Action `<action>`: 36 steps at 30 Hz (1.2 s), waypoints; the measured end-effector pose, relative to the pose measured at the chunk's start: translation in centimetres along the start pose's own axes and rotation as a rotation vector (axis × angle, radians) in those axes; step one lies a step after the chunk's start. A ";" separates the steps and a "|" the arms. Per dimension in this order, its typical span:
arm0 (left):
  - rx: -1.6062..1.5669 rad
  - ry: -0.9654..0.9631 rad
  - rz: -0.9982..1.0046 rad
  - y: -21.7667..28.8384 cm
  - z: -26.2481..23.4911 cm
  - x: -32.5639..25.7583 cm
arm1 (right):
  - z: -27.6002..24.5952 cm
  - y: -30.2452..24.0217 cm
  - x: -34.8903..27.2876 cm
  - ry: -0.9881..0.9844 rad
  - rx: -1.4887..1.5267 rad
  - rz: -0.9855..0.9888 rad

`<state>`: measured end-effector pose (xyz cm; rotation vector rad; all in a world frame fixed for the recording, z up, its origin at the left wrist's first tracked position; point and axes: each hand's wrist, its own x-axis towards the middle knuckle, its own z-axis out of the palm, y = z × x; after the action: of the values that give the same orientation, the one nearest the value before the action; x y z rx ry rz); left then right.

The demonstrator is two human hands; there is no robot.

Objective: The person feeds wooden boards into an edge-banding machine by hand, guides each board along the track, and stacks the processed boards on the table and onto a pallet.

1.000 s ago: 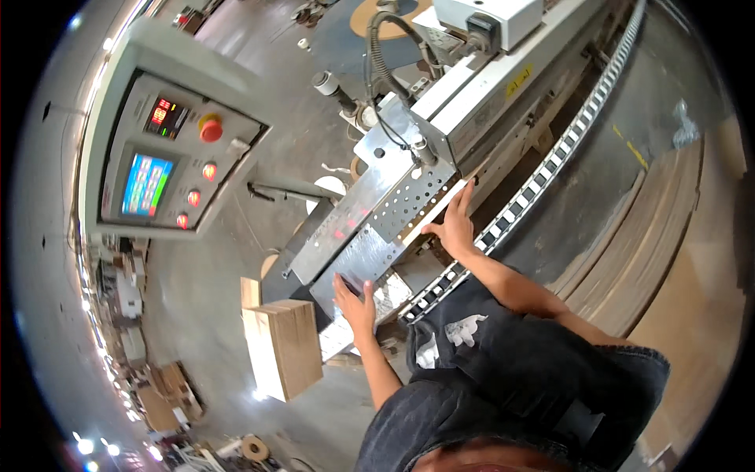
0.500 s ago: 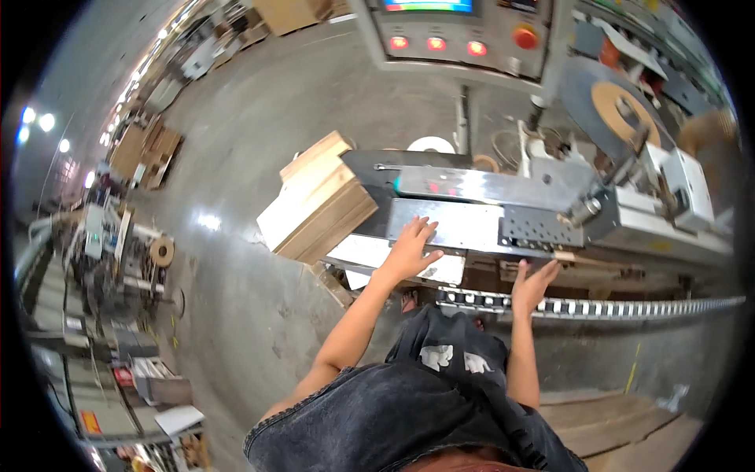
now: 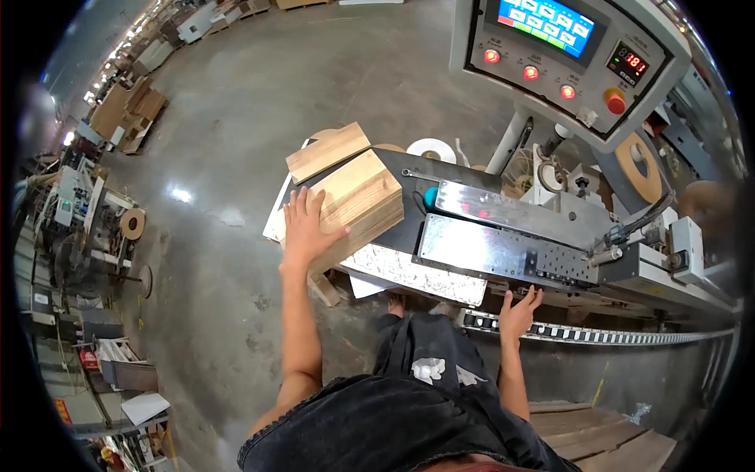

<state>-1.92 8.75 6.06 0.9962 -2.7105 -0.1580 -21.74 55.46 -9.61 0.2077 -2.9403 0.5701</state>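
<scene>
My left hand (image 3: 307,232) lies with spread fingers on the left end of a stack of pale wooden boards (image 3: 366,189). The stack rests at the left end of a dark machine table (image 3: 464,175), with another short board (image 3: 329,154) lying behind it. My right hand (image 3: 519,315) is held, fingers apart and with nothing in it, at the near edge of the machine. Above it are a flat metal plate (image 3: 476,245) and a perforated dark plate (image 3: 562,266). A shiny metal guide rail (image 3: 511,206) runs behind them.
A control panel (image 3: 554,59) with a lit screen and red buttons stands at the back right. A roller track (image 3: 598,333) runs along the machine's near side. Tape reels (image 3: 641,169) sit behind the machine. Wooden planks (image 3: 590,433) lie at the lower right.
My left hand has gone from the metal plate leftward onto the board stack. My right hand has drawn back a little toward me; the pale wood end beside it no longer shows. The view has shifted.
</scene>
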 end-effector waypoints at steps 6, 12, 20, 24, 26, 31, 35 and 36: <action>-0.149 -0.139 0.043 -2.0 -2.0 1.4 | -0.1 -1.0 -0.1 -0.042 -0.062 0.111; -0.247 -0.123 0.074 -1.7 -3.8 2.3 | -0.1 -1.7 -0.1 0.015 -0.092 0.187; -0.276 -0.119 0.123 -1.8 -4.0 2.8 | 0.1 -1.7 0.3 0.083 -0.044 0.246; -0.222 -0.037 0.350 1.5 -4.3 2.6 | 0.2 -1.2 0.2 0.123 -0.067 0.224; -0.235 -0.046 0.492 3.8 -4.1 2.2 | 0.1 -1.6 0.2 0.094 -0.050 0.237; -0.414 -0.112 0.796 10.9 1.3 0.4 | 0.0 -1.4 -0.6 0.088 -0.070 0.277; -0.461 -0.124 0.899 15.1 6.9 -0.7 | 0.7 -1.4 -1.0 0.170 0.005 0.232; -0.481 -0.133 0.893 15.7 8.4 -0.7 | 0.8 -1.6 -1.1 0.145 0.004 0.262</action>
<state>-13.44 21.33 0.72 -0.3772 -2.7342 -0.6601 -20.55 53.83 -9.98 -0.2135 -2.8422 0.5957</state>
